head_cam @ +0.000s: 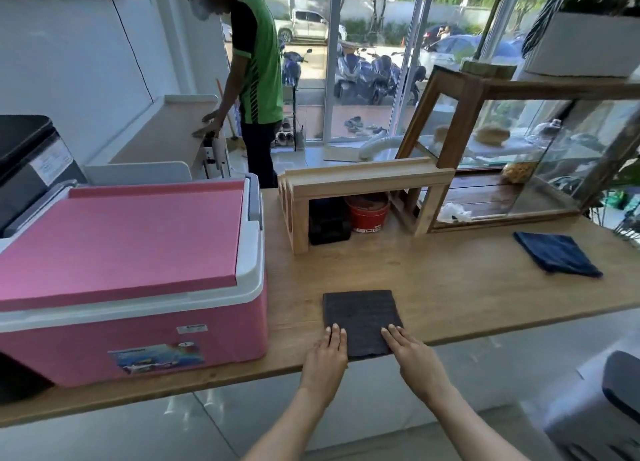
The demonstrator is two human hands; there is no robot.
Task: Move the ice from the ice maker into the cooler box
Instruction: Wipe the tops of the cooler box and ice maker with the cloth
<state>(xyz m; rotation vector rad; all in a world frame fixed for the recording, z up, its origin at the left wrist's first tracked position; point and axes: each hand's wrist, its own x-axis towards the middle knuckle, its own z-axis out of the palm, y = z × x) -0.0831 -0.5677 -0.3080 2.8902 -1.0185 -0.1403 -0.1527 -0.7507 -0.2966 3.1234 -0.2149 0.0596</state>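
Ice itself wasn't visible anywhere, no cubes in sight. The pink cooler box (pixel 131 287) sat lid-down on the wooden counter (pixel 450 280), off at about 9 o'clock from both hands, its long side running left to right. The dark ice maker (pixel 31 169) was behind it at roughly 10 o'clock. Left hand (pixel 327 353) and right hand (pixel 410 351) both lay flat, fingers straight, on the near edge of a dark cloth (pixel 362 317), holding nothing. I'd say the left hand was nearer the cooler lid, so it'd probably open it first.
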